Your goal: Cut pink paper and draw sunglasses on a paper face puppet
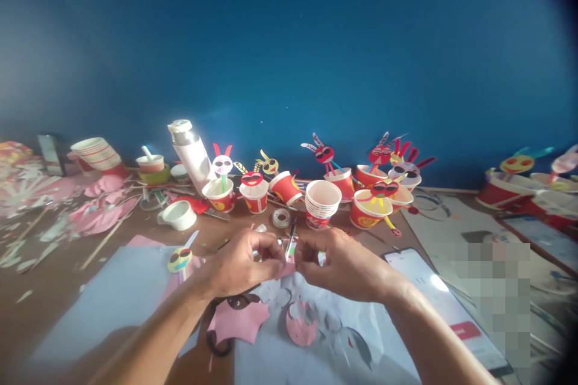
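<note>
Reaching in from the lower corners, my two forearms slant toward each other, and the hands meet nearly fingertip to fingertip at the middle of the view. I have the left hand (248,260) turned palm inward, its index finger arched over the thumb and the tips pinched narrow on a small pink piece (288,269). The right hand (335,258) mirrors it, wrist bent inward and fingers curled, thumb and index tips drawn close at the piece's other side; I cannot tell whether they grip it too. Just behind the fingertips a slim dark-tipped tool (292,234) slants upward. Below the hands I see a pale blue sheet (257,361), with a round pink cutout (301,326) on it and a jagged pink cutout (239,320) overlapping black loops (220,349) at its left edge. Beside my left wrist lies a yellow-faced figure (179,260); near my right forearm rests a phone (445,307). Farther out on the brown surface (45,280) are a tape roll (280,218), a stack of paper cups (322,201), and red cups with paper-faced figures (324,155). A white bottle (193,159) stands tilted to the left, before the blue wall (289,42).
</note>
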Action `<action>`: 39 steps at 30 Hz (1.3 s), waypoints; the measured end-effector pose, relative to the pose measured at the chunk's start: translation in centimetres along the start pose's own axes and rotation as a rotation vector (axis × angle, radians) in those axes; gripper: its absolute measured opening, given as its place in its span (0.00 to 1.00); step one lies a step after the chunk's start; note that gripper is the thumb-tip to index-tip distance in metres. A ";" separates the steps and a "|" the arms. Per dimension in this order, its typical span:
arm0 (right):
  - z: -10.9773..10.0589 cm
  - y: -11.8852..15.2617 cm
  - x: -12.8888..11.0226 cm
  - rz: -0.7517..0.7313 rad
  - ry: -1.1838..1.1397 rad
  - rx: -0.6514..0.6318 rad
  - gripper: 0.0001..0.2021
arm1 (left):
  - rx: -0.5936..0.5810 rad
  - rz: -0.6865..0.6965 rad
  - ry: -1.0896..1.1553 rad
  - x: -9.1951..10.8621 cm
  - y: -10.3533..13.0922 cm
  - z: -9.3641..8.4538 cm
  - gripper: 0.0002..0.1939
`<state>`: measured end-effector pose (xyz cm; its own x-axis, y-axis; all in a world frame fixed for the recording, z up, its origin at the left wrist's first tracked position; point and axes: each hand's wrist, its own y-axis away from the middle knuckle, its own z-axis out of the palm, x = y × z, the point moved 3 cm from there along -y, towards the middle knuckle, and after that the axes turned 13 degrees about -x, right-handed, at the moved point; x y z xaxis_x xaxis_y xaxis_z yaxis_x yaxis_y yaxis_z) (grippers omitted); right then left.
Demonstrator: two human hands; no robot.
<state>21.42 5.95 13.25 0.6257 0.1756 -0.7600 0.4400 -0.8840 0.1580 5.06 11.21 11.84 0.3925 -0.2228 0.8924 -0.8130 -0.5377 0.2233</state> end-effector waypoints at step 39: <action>0.9 -1.2 0.6 -0.092 -0.344 0.143 0.06 | -0.074 0.079 0.298 0.0 0.1 0.1 0.07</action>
<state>20.66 6.76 11.97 0.3241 0.1227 -0.9380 0.3749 -0.9270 0.0083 5.06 11.06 11.83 0.1927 -0.0072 0.9812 -0.8692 -0.4653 0.1672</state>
